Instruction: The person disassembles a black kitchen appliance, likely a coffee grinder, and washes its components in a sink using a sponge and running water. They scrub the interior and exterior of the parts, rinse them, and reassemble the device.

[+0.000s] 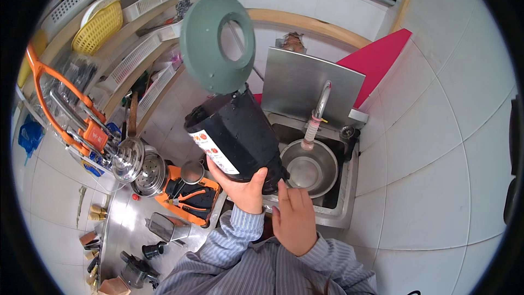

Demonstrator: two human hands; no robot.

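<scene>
My left hand (241,190) grips the lower part of a black appliance body (241,133), which is tilted and wet, with a white printed label on its side. A green lid (198,45) with a large round hole stands swung up at its far end. My right hand (295,217) holds nothing; its fingertips are at the base end of the black body, and whether they press on it cannot be told. Behind it, a steel bowl (329,172) sits in the sink (348,200), under a faucet (324,94) with a ribbed hose end.
On the steel counter (123,217) at left are an orange-handled manual juicer (94,133), an orange tray (196,219) with pliers, and a small strainer (192,172). Wall shelves hold baskets, including a yellow one (98,26). A steel panel (292,86) stands behind the sink; a tiled wall is at right.
</scene>
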